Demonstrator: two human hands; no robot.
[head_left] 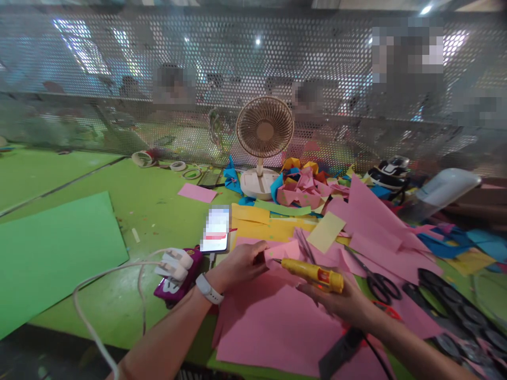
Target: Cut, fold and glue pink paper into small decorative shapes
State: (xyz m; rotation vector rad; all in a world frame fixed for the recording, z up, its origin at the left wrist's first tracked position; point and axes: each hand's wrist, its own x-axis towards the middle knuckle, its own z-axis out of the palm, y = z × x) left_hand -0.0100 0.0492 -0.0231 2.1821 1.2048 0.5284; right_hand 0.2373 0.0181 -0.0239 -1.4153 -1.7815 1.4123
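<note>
– Pink strip: where, who's got it?
– Clock centre for this chat. Left hand pinches its left end, fingers curled; looks like that steadies it near the tip.
– Right hand?
– Gripping the yellow tool from below, tip aimed at 9, toward the left fingers. Contact with the strip: can't tell.
– Underneath?
– Pink sheet at 6, spread on the desk below both hands. Probably a work surface.
– Scissors?
– Between 3 and 4, on pink paper, handles outward. Likely parked within the right hand's reach.
– Phone?
– Just before 10, screen lit, cable at the near end. Presumably glanceable while charging.
– Fan?
– 12, head facing the wearer, scraps beside its base. Airflow, I'd guess.
– Green sheet?
– 9, well apart, past the plugs. Seems kept clear of the work.
</note>
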